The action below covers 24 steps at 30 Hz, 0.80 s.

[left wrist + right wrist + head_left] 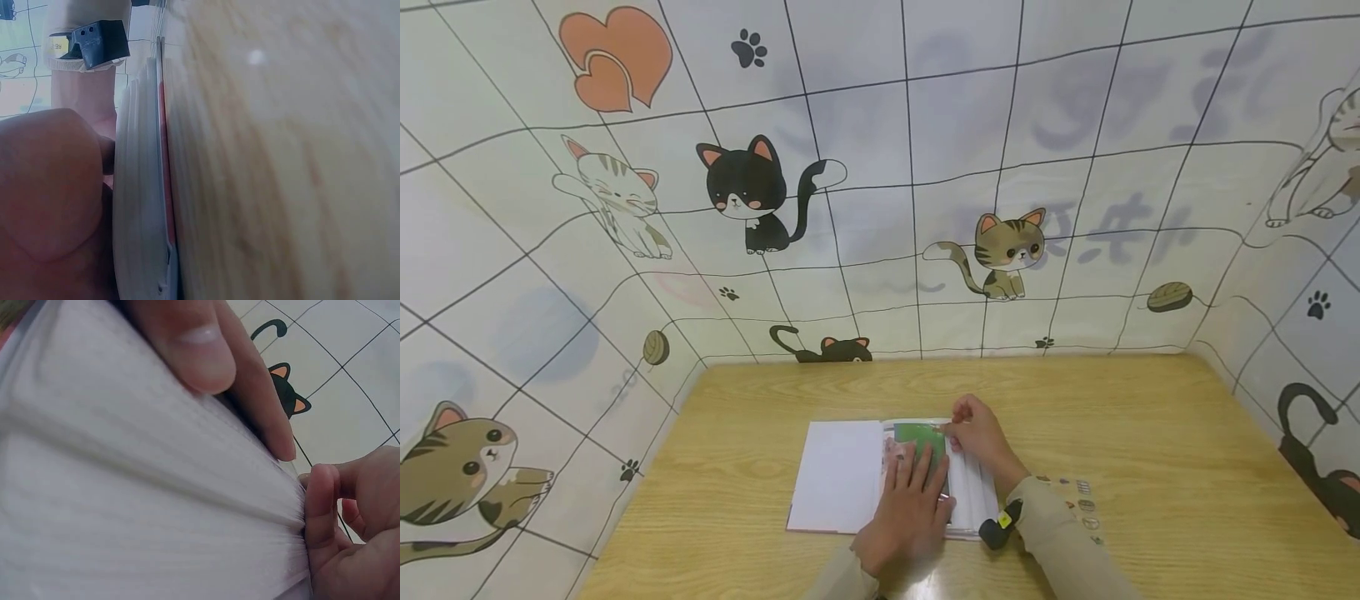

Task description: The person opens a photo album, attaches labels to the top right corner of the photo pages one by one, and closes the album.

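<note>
An album [837, 477] lies spread on the table, its blank white inside cover on the left. Thick clear-sleeved pages [144, 487] are stacked on the right, their edges showing in the right wrist view. A green and pink picture [917, 433] shows on the top page. My left hand [912, 506] rests flat across that page, fingers spread and covering much of the picture; its palm is close by in the left wrist view. At the page's upper right corner my right hand [979, 435] pinches the page edge [304, 515] between thumb and curled fingers.
A clear sticker sheet [1086, 507] lies partly beneath the right forearm. A black wrist camera [997, 530] sits on the right cuff, by the album's lower right corner. Behind the wooden table [737, 467] stands a cat-patterned cloth wall [880, 250].
</note>
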Motion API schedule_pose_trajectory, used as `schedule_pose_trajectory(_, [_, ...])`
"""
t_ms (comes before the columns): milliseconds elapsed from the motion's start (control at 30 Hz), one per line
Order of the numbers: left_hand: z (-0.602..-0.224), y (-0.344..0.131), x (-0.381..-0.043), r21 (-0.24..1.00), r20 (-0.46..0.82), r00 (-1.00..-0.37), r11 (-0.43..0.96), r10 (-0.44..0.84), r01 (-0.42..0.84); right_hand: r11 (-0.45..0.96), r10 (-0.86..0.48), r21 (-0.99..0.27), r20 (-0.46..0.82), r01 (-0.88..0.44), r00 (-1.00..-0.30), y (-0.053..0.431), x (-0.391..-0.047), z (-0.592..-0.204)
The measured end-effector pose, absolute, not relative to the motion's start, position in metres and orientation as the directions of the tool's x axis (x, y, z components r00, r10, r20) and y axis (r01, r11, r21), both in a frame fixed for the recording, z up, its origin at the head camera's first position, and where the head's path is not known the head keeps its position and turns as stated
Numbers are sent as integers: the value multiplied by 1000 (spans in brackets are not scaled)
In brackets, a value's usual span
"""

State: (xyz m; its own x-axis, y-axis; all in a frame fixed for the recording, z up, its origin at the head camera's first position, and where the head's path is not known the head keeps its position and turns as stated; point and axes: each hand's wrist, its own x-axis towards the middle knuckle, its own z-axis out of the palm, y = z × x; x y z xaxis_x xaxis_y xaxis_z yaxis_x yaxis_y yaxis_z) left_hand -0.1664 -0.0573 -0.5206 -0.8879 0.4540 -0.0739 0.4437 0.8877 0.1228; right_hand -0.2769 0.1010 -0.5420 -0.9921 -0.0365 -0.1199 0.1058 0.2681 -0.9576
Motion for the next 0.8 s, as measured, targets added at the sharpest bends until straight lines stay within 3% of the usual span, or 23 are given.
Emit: schedule_pose_trajectory(800, [-525,-57,-166,117,-64,-887,886,458,449,172,-6,-973,-157,154,-988,102,-276,-545])
